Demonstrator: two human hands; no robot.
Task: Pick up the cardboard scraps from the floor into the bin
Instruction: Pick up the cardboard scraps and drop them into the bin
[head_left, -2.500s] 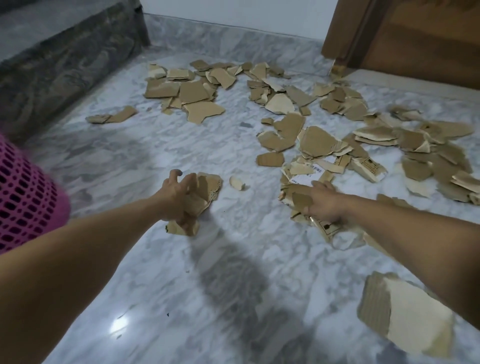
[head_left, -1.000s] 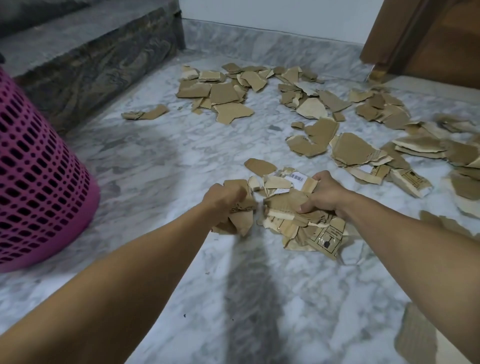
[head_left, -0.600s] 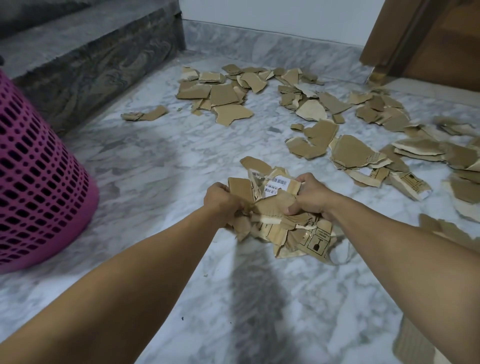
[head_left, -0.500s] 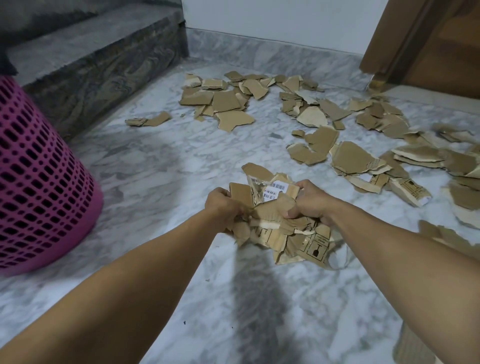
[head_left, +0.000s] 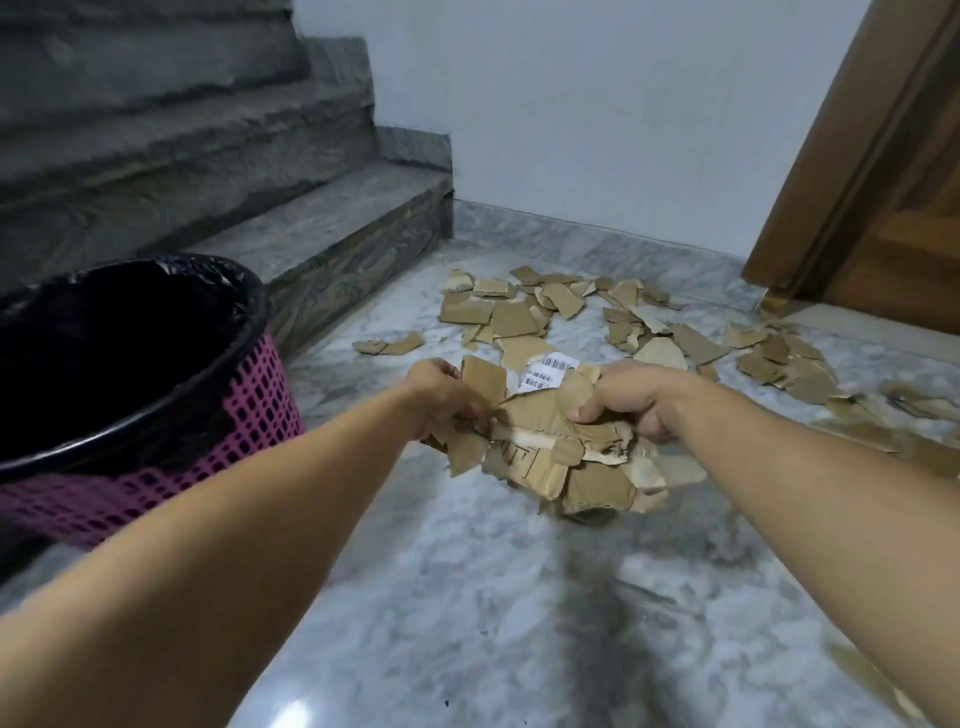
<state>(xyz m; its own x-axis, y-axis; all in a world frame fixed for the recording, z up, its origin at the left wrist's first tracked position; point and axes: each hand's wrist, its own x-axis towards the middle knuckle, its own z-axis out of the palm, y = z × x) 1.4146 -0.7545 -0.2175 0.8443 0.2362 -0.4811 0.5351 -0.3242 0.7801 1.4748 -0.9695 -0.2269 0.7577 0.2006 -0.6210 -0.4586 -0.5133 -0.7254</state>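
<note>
Both hands hold one bundle of brown cardboard scraps (head_left: 550, 441) lifted above the marble floor. My left hand (head_left: 441, 395) grips its left side and my right hand (head_left: 628, 397) grips its right side. A white barcode label shows at the bundle's top. The pink mesh bin (head_left: 249, 410) with a black liner stands at the left, its mouth open, left of the bundle. Several more cardboard scraps (head_left: 511, 317) lie spread across the floor beyond the hands and off to the right.
Dark stone stairs (head_left: 322, 228) rise behind the bin at the left. A white wall closes the back and a wooden door frame (head_left: 852, 171) stands at the right. Grey marble floor (head_left: 467, 597) stretches toward me below the arms.
Both hands gathered the scraps into one bundle and raised it off the floor. The view tilted up and the bin's open top has come into sight at the left.
</note>
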